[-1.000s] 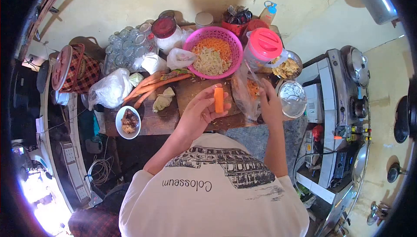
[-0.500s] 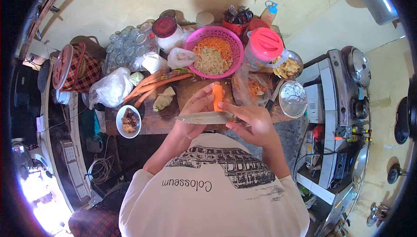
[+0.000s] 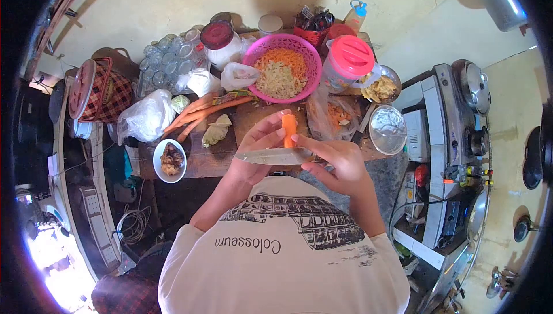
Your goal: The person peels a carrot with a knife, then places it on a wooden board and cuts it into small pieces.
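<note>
A short orange piece of carrot (image 3: 289,128) stands upright in my left hand (image 3: 262,141), whose fingers are closed around it. My right hand (image 3: 339,164) grips a knife (image 3: 273,157) by its handle, and the blade points left across the front of my left palm. My right thumb touches the lower part of the carrot piece. Just beyond the hands, a pink basket (image 3: 250,78) holds shredded carrot (image 3: 285,58) and pale shredded vegetable (image 3: 280,81). Several whole carrots (image 3: 201,115) lie on the wooden table (image 3: 224,163) left of my hands.
A white bowl (image 3: 157,161) with dark food stands at the table's front left. Right of my hands are a plastic bag with orange peelings (image 3: 337,112), a pink-lidded pitcher (image 3: 347,61) and a round metal lid (image 3: 387,130). Upturned glasses (image 3: 167,61) crowd the back left; a stove (image 3: 449,112) stands right.
Both hands hold nearly the same pose, with the carrot piece and knife barely shifted. The view has moved very slightly.
</note>
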The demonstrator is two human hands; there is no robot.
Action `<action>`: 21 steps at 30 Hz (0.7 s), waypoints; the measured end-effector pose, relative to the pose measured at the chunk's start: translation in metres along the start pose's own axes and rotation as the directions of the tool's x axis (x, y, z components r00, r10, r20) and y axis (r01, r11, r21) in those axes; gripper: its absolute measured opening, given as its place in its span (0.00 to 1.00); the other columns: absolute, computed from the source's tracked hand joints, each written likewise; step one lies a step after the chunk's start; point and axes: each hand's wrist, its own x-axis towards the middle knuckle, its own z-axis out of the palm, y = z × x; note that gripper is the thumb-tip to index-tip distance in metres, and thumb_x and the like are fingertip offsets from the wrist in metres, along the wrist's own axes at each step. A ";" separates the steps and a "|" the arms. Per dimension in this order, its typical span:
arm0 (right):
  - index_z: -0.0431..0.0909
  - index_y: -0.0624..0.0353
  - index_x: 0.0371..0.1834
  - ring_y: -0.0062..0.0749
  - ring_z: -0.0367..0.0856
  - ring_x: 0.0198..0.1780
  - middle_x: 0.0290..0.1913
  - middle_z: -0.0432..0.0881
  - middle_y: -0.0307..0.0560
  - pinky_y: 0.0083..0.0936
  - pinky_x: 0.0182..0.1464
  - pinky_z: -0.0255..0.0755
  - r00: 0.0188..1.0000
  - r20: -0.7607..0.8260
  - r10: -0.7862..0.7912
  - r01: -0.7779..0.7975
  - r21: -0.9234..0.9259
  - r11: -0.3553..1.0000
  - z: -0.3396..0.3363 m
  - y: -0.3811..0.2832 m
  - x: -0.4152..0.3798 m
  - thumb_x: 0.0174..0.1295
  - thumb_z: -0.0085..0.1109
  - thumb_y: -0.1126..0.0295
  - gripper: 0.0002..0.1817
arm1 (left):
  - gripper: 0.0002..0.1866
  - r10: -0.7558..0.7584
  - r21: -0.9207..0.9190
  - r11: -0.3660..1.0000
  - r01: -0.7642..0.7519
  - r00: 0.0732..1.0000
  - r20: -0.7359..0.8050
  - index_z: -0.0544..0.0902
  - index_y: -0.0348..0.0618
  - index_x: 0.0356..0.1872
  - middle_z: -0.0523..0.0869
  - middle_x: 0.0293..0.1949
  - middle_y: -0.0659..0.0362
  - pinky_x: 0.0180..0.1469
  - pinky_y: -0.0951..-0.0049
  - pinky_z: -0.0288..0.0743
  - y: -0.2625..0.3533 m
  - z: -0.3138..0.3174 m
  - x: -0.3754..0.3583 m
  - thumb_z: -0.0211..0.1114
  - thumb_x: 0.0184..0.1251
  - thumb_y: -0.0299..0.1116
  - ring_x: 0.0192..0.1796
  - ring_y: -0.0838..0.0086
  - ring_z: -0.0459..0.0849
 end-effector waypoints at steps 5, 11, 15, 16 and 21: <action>0.75 0.57 0.57 0.37 0.77 0.22 0.24 0.79 0.47 0.28 0.25 0.68 0.994 0.048 0.101 -0.100 -0.024 0.995 -0.002 -0.004 -0.001 0.50 0.66 0.65 0.28 | 0.20 0.002 0.048 0.999 -0.001 1.000 -0.018 0.70 0.41 0.60 0.77 0.53 0.58 0.52 0.71 0.77 0.003 0.005 -0.004 0.56 0.67 0.25 0.52 0.73 0.80; 0.76 0.56 0.57 0.38 0.78 0.22 0.22 0.78 0.46 0.28 0.25 0.68 0.999 -0.003 0.038 -0.039 -0.073 0.997 0.000 -0.004 0.001 0.50 0.67 0.64 0.27 | 0.19 0.049 0.080 0.996 -0.051 0.999 0.018 0.72 0.42 0.58 0.79 0.51 0.59 0.50 0.70 0.79 0.000 0.001 -0.004 0.59 0.66 0.26 0.49 0.74 0.81; 0.76 0.55 0.56 0.37 0.78 0.23 0.26 0.81 0.45 0.28 0.26 0.69 1.000 -0.016 0.003 -0.005 -0.098 0.995 0.005 -0.001 0.000 0.50 0.67 0.65 0.27 | 0.19 0.042 0.079 0.996 -0.041 0.999 -0.007 0.72 0.43 0.58 0.79 0.50 0.60 0.49 0.70 0.79 0.000 -0.002 -0.004 0.59 0.66 0.27 0.48 0.74 0.81; 0.76 0.55 0.56 0.37 0.79 0.23 0.27 0.81 0.44 0.28 0.26 0.70 1.000 -0.019 -0.003 0.001 -0.110 0.994 0.005 0.000 0.000 0.50 0.67 0.65 0.27 | 0.19 0.047 0.093 0.995 -0.045 0.999 -0.021 0.72 0.43 0.58 0.80 0.50 0.60 0.49 0.70 0.79 -0.001 -0.002 -0.004 0.59 0.66 0.27 0.48 0.74 0.81; 0.76 0.49 0.55 0.34 0.80 0.24 0.30 0.83 0.40 0.29 0.25 0.72 0.999 -0.039 -0.026 0.020 -0.146 0.989 0.008 0.000 0.001 0.51 0.66 0.62 0.25 | 0.18 0.050 0.131 0.991 -0.039 0.996 -0.080 0.72 0.43 0.58 0.80 0.49 0.60 0.48 0.72 0.79 -0.003 0.000 -0.006 0.58 0.67 0.29 0.48 0.73 0.82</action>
